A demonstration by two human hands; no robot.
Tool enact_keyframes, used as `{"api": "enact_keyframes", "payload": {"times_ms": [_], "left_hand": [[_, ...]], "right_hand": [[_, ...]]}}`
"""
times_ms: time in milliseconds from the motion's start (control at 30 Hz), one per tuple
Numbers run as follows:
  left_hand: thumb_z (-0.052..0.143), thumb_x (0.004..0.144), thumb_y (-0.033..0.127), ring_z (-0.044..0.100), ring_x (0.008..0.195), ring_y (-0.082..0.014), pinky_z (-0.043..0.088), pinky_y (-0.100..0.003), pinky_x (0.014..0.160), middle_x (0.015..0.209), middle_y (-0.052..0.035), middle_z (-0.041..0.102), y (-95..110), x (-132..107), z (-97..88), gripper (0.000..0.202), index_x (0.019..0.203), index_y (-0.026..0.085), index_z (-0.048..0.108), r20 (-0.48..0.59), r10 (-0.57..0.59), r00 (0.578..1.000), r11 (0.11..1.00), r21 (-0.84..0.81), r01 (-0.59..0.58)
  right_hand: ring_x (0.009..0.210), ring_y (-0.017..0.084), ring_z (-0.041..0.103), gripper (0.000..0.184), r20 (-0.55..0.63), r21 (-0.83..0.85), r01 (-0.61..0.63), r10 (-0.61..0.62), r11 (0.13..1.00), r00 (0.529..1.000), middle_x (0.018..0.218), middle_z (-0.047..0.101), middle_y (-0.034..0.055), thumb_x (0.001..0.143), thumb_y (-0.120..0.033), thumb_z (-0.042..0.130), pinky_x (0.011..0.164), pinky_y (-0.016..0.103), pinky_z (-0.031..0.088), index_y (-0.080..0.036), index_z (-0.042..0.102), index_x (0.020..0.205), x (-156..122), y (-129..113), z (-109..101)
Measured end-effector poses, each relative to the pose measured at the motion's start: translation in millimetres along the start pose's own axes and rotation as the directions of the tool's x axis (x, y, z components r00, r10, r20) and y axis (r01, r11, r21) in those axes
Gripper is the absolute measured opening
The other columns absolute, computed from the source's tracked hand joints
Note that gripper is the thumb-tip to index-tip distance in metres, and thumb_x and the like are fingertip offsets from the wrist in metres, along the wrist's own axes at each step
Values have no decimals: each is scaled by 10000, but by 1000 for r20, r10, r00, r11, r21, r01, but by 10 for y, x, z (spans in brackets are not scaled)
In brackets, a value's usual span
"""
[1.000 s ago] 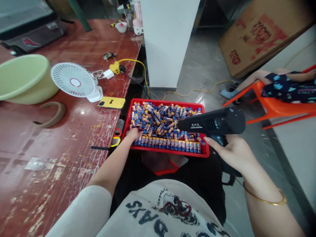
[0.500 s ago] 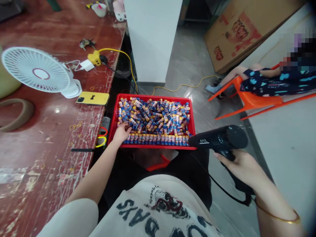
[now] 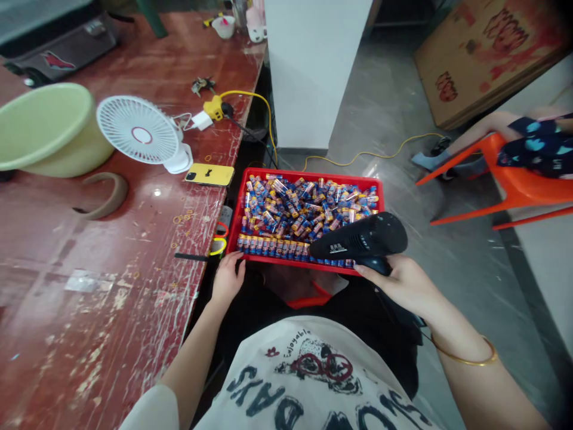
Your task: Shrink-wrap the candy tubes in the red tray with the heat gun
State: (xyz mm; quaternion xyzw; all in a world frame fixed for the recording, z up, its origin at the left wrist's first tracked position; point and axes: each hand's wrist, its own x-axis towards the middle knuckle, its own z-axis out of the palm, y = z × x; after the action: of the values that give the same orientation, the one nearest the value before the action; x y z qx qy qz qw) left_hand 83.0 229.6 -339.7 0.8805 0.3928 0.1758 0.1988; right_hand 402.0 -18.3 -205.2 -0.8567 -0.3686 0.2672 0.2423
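Observation:
A red tray [image 3: 378, 185] full of small blue, red and yellow wrapped tubes [image 3: 304, 206] rests in front of my lap, beside the table edge. My right hand [image 3: 398, 280] grips the handle of a black heat gun [image 3: 360, 239], whose nozzle points left over the tray's near row of tubes. My left hand [image 3: 227, 279] rests at the tray's near left corner, fingers against its rim.
The worn red table [image 3: 111, 257] at my left holds a white desk fan [image 3: 141, 136], a green basin [image 3: 45, 128], a yellow phone [image 3: 209, 175], a tape roll [image 3: 104, 196] and a yellow plug [image 3: 213, 108]. A person sits on an orange chair [image 3: 514, 185] at right. A white pillar [image 3: 316, 65] stands behind.
My left hand came out of the tubes to the tray's near left corner. The heat gun moved left, over the tray's near right part.

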Motion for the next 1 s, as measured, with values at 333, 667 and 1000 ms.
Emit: {"api": "enact_keyframes", "payload": {"times_ms": [333,667,1000], "left_hand": [[466,936,267,679,936,-240,544,-401,899,1002,-111,720,-51,-176,-170,244,1023,154,665,18,-81,997,997,-13,81],[439,945,263,659,1042,-247,521,-426,974,1091,-131,702,-101,-73,-63,284,1071,156,670,-2,-118,993,990,-72,117],[566,896,371,704,873,-223,538,-302,859,864,-104,746,375,718,629,287,767,161,713,536,-329,778,863,-165,478]], "right_hand": [[1036,342,655,488,117,-77,151,-141,986,983,1053,715,137,857,-520,557,831,407,511,-158,636,1175,308,-674,372],[1071,350,640,466,134,-109,199,-184,974,974,1129,695,142,861,-488,586,821,388,499,-162,628,1192,423,-1057,572],[982,340,670,495,27,-1,143,-143,990,989,1041,723,120,811,-607,544,772,399,511,-201,669,1065,355,-506,64]]}}
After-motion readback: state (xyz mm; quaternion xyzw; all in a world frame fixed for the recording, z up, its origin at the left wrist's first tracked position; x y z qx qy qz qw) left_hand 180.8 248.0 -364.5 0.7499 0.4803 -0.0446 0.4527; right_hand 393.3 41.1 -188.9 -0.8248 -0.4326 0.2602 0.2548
